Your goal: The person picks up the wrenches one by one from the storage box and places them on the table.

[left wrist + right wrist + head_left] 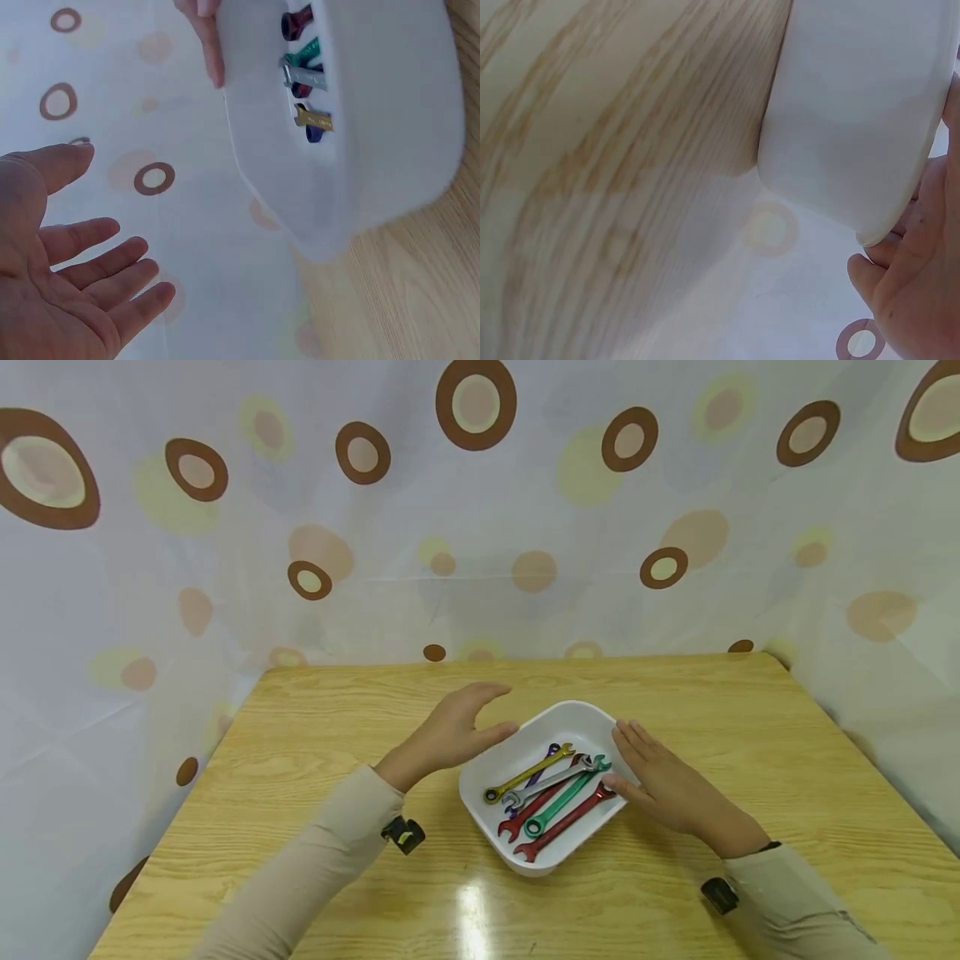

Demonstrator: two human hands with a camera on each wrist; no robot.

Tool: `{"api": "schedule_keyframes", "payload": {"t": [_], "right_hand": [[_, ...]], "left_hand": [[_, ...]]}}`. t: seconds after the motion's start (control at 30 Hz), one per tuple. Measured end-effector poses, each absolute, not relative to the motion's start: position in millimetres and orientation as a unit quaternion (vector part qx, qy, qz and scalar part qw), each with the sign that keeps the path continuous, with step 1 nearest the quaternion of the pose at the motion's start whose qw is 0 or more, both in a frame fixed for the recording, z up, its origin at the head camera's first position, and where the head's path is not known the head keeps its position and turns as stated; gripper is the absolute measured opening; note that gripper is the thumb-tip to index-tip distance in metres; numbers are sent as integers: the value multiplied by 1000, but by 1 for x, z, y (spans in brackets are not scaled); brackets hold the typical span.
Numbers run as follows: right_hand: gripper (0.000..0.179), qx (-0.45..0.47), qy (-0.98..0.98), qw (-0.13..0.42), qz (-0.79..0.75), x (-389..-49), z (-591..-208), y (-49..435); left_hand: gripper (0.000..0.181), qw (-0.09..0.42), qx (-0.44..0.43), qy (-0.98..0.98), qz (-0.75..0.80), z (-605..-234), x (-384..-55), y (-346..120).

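Note:
A white plastic tub sits at an angle on the table, with several coloured combination wrenches piled inside. Among them are a yellow wrench, a silver wrench, a green wrench and a red wrench. A purple wrench lies partly hidden under the others. My left hand is beside the tub's far left rim, holding nothing, with fingers spread and thumb tip close to the rim. Along the right rim rests my right hand, fingers straight against the edge and thumb reaching over it.
The wood-grain table extends around the tub. Behind it and at both sides hangs a pale curtain with brown and yellow oval prints. Each sleeved wrist carries a small black device, such as the left wrist's device.

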State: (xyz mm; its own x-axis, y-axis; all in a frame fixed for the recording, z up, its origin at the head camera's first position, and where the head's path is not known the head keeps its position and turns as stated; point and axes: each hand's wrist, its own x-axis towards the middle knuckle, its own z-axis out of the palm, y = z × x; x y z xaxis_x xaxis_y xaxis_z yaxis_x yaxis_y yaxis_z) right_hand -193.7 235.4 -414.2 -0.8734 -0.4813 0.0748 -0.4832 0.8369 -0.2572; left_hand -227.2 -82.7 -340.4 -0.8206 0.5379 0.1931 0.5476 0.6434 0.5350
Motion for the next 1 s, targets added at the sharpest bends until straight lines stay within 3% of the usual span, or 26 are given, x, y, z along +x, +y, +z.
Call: {"api": "schedule_keyframes", "payload": {"t": [0.5, 0.7, 0.87, 1.0], "right_hand": [[76, 248, -959, 1, 138, -194, -414, 234], [76, 248, -958, 1, 142, -193, -413, 234], [75, 251, -957, 8, 143, -193, -413, 234], [75, 252, -957, 11, 143, -193, -414, 234]], "left_hand": [[45, -109, -279, -914, -273, -378, -243, -22], [43, -101, -277, -933, -205, -397, -241, -14], [18, -88, -282, -939, -176, -408, -240, -11], [20, -69, -288, -943, -154, -417, -240, -10]]}}
